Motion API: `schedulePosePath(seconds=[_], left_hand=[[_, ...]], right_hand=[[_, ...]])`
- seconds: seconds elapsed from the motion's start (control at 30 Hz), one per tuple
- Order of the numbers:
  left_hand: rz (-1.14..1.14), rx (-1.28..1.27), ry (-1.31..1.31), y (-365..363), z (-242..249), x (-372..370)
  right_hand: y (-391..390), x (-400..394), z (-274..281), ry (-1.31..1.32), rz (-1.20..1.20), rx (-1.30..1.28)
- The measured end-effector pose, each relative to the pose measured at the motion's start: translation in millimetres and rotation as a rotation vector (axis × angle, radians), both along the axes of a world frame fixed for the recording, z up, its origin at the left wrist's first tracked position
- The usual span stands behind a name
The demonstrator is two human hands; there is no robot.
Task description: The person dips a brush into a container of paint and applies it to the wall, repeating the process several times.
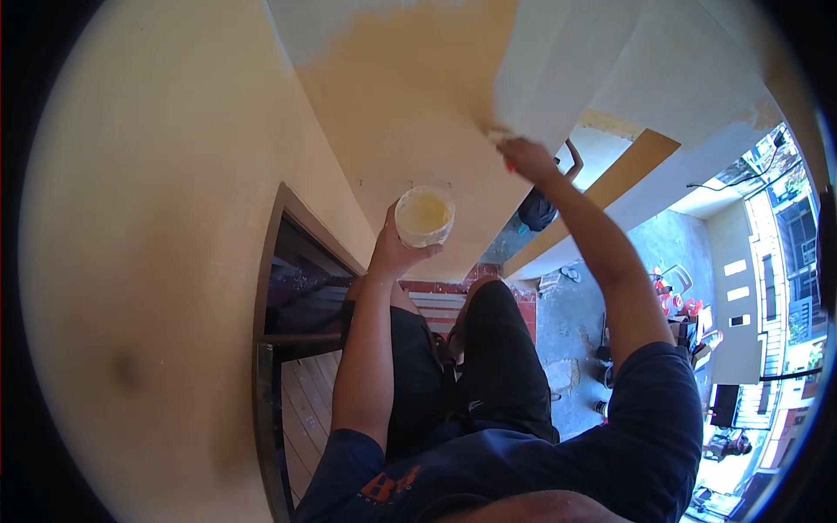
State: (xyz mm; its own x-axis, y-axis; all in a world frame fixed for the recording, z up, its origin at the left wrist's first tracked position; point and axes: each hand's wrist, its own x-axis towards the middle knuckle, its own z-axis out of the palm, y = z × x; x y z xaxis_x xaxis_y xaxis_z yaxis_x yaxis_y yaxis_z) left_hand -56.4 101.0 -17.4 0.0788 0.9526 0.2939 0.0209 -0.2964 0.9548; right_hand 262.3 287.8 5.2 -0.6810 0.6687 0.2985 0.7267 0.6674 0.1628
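Observation:
My left hand (403, 251) is wrapped round a whitish plastic tub (425, 216) with pale yellow paint inside. It is held up in front of the wall, its mouth facing me. Higher and to the right, my right hand (528, 160) grips a paintbrush (499, 134), a bit of red showing under the fingers. The bristles meet the wall (418, 96), close to where fresh tan paint borders a pale unpainted stretch. Motion blurs the brush a little.
A dark-framed window (283, 253) is at the left. Through an opening on the right, another person (538, 209) is partly visible. Red floor tiles (527, 307) lie below. Further right, the concrete floor (567, 349) holds cluttered items and a chair (677, 279).

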Motion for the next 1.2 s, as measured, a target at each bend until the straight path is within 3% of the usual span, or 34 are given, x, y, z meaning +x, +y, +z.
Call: schedulePosePath(seconds=[0.2,0.33,0.67,0.73,0.77,0.87,1.03,1.1,1.2], left_hand=[[-0.033,-0.014,-0.009,2.8,-1.3,-1.8],[-0.044,-0.041,0.014,4.0,-1.7,-1.4],[-0.015,-0.058,0.047,-0.4,-3.2,-1.3],[-0.010,-0.054,0.057,1.1,-2.4,-1.5],[-0.013,-0.043,0.030,0.9,-3.3,-1.5],[-0.013,-0.053,0.034,1.1,-6.2,-4.1],[-0.025,-0.040,0.041,2.0,0.3,-1.8],[-0.030,-0.040,0.026,1.0,0.3,-0.3],[-0.049,-0.074,0.091,3.6,-2.6,-2.2]], right_hand=[[-14.8,3.5,94.9,0.180,0.099,0.347],[-32.2,-10.8,106.5,0.199,0.132,0.605],[-18.9,-4.4,-73.8,0.023,0.126,0.226],[-17.2,-5.5,-83.3,-0.063,0.080,-0.101],[-11.7,-3.0,-84.9,-0.050,0.084,-0.126],[8.4,2.5,-40.6,0.065,0.015,-0.150],[-3.7,3.3,50.1,0.142,0.107,0.179],[-26.9,-8.2,88.7,0.263,0.106,0.494],[-33.9,-16.6,104.2,0.290,0.077,0.615]])
